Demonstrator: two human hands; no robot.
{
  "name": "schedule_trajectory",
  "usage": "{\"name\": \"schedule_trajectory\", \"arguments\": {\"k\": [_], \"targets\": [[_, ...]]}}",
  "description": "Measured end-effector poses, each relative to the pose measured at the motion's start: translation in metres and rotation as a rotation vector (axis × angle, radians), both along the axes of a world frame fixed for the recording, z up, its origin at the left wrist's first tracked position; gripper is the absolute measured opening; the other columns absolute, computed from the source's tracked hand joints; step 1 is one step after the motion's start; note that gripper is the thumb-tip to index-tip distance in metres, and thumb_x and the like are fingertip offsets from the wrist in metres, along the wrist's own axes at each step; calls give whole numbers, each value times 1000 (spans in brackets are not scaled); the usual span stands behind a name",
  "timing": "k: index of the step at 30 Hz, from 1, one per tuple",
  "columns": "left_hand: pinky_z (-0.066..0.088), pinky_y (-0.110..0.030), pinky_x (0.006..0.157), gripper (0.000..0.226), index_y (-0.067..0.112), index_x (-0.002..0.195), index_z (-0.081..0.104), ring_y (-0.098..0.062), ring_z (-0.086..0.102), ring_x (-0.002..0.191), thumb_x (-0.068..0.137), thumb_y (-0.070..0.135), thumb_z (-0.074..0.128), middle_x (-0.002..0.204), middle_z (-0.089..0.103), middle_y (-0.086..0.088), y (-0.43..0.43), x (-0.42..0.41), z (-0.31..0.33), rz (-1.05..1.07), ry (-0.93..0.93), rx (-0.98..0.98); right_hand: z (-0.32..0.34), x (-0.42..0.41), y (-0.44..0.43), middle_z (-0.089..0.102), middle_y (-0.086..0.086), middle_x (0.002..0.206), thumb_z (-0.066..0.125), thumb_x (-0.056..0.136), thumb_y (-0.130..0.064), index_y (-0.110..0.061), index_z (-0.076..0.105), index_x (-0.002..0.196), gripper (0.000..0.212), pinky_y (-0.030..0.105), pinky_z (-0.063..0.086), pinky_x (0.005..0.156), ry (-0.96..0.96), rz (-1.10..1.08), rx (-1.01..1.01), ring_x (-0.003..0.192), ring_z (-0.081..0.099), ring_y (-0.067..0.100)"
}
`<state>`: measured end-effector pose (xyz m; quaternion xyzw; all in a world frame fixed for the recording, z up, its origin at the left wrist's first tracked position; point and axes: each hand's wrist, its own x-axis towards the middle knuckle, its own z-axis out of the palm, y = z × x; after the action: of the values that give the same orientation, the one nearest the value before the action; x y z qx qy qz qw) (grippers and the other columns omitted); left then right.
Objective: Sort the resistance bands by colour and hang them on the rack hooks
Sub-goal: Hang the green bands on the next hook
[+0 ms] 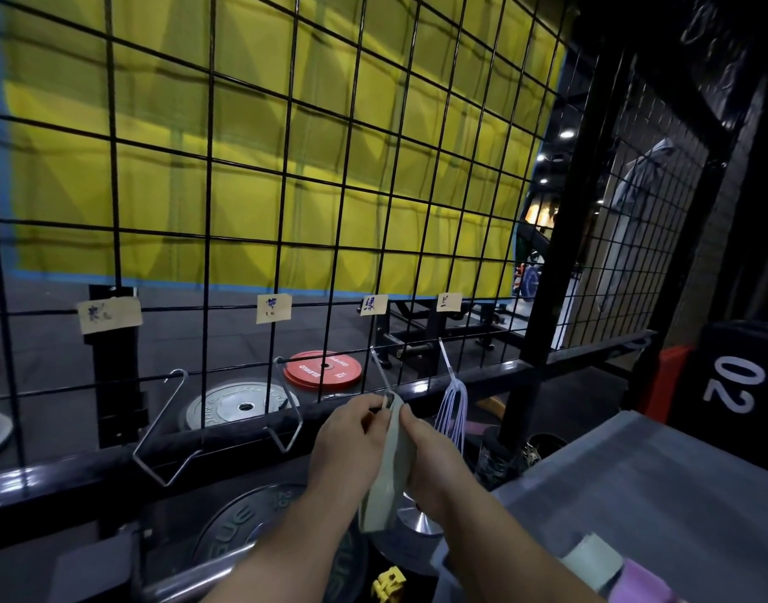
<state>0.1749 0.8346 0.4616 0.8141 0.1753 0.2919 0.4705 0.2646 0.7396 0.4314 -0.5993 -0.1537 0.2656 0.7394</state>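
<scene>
A pale green resistance band (pixel 388 467) hangs between my hands, its top loop at the tip of the third metal hook (pixel 381 376) on the black wire grid rack (pixel 286 176). My left hand (pixel 351 446) pinches the band's top edge at the hook. My right hand (pixel 425 459) grips the band's right side lower down. Blue bands (pixel 451 411) hang on the fourth hook (pixel 446 361). Two hooks to the left, one (pixel 169 428) and another (pixel 288 411), carry nothing. Paper labels (pixel 373 305) sit above each hook.
A grey bin lid (pixel 643 485) at the lower right holds a folded pale green band (pixel 595 559) and a pink band (pixel 647 581). Weight plates, red (pixel 322 368), grey (pixel 240 404) and black (pixel 243 528), lie behind and below the rack. A black box marked 02 (pixel 734 385) stands at the right.
</scene>
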Motion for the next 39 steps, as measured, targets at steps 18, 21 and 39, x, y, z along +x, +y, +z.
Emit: {"name": "schedule_trajectory", "arguments": {"k": [18,21,39], "targets": [[39,-16,62,14,36,83,58,1,55,80,91,25,61,90,60,16,0,7,15,25,-125,75,15,12,4,71,15,107,47,97,-45,-14,67,110,39,47,49,94,-149,-88,-110,103,66,30],[42,-20,60,13,31,80,60,-2,55,78,91,26,60,86,60,13,0,9,15,48,-133,75,18,11,4,72,11,97,43,98,-43,-18,70,104,37,38,47,76,-209,-76,-142,87,63,24],[40,-21,58,19,30,75,58,-1,54,77,92,22,60,81,58,13,1,15,13,93,-158,86,33,25,5,62,-7,83,54,95,-28,-12,62,99,17,19,40,63,-590,-200,-363,76,55,6]]}}
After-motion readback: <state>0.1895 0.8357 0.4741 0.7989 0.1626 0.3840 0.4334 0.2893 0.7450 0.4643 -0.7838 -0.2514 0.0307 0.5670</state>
